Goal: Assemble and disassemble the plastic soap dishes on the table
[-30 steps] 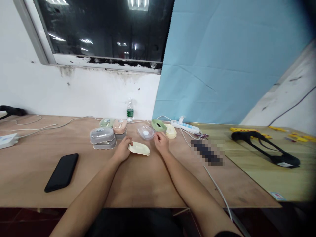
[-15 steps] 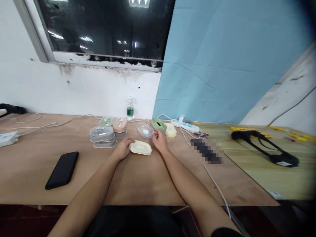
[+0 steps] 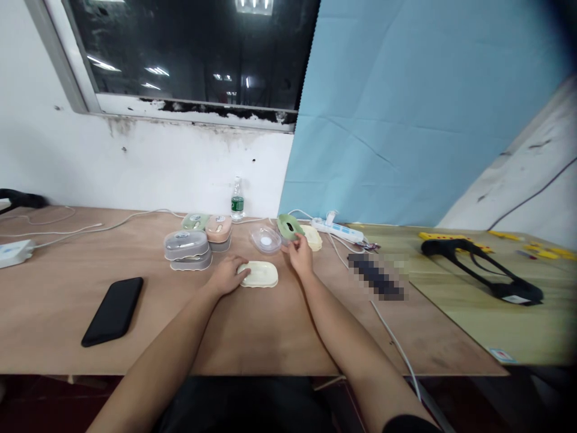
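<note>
My left hand grips the left end of a cream soap-dish tray with wavy edges, thumb over its rim; the tray lies on the table. My right hand has its fingertips closed on the near edge of a green oval soap-dish insert with a dark hole, which is tilted. Beside it on the left lies a clear plastic lid with a white round label. More cream trays sit stacked just behind my right fingers, partly hidden.
Assembled soap dishes with clear lids, grey, green and pink, are grouped at the back left. Around them are a water bottle, a black phone, a power strip, cables and a black strap frame.
My right hand has moved right from the clear lid to the green insert, which now tilts up. The cream tray under my left hand has come down flatter and slightly nearer.
</note>
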Action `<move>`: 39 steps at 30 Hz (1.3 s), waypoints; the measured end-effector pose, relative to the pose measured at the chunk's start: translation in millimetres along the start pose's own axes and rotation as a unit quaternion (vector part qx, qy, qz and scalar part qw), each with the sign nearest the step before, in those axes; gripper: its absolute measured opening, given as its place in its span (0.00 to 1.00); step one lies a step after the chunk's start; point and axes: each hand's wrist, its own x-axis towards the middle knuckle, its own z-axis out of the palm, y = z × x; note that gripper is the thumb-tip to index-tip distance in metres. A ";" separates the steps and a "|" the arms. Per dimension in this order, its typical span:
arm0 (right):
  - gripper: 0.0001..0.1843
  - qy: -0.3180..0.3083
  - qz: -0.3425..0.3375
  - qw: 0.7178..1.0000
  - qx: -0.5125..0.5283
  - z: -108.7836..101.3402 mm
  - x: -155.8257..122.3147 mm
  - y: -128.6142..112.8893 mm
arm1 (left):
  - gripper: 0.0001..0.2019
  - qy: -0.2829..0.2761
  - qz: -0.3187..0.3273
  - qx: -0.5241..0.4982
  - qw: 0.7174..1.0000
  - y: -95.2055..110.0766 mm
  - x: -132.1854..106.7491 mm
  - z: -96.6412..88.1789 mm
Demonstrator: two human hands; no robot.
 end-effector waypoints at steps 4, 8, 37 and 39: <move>0.16 0.019 0.006 1.000 0.014 0.5 -0.9 -3.4 | 0.16 -0.006 -0.003 0.004 1.000 -0.8 -0.4 1.9; 0.17 0.036 0.025 0.999 0.028 -0.3 -1.7 -8.4 | 0.17 0.000 -0.004 0.002 1.000 -2.1 -0.3 1.5; 0.15 -0.069 -0.267 0.951 -0.140 4.3 -24.8 -51.3 | 0.29 0.123 -0.027 -0.312 0.942 9.0 -2.6 -0.6; 0.15 -0.067 -0.272 0.951 -0.132 3.9 -24.3 -50.3 | 0.32 0.117 -0.027 -0.348 0.930 5.3 -1.1 0.9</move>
